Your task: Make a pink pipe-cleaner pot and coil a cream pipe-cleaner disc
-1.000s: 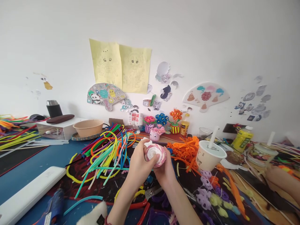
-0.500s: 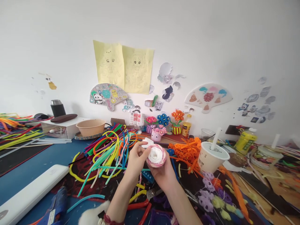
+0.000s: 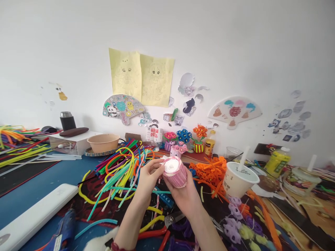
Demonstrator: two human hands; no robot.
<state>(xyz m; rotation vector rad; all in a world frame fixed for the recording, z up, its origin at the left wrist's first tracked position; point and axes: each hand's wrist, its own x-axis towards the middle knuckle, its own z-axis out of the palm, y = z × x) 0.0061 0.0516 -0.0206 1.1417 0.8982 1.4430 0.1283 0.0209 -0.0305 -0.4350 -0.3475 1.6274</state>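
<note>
A small pink pot, striped like pipe cleaners laid side by side, is held above the middle of the table. White padding, perhaps tissue, fills its mouth, which tilts toward me. My right hand cups the pot from below and from the right, its fingers partly hidden. With thumb and fingers closed, my left hand grips the left side of the rim. Below my hands lie scissors and yellow and red pipe cleaners.
Bundles of coloured pipe cleaners lie left of centre, orange ones to the right. Finished pipe-cleaner flower pots line the wall. A paper cup with a straw stands at right. A glue gun and a white case are at left.
The pot has tipped, so its striped side now shows below the mouth. White paper behind my left fingers has mostly gone out of sight. Both hands keep their hold.
</note>
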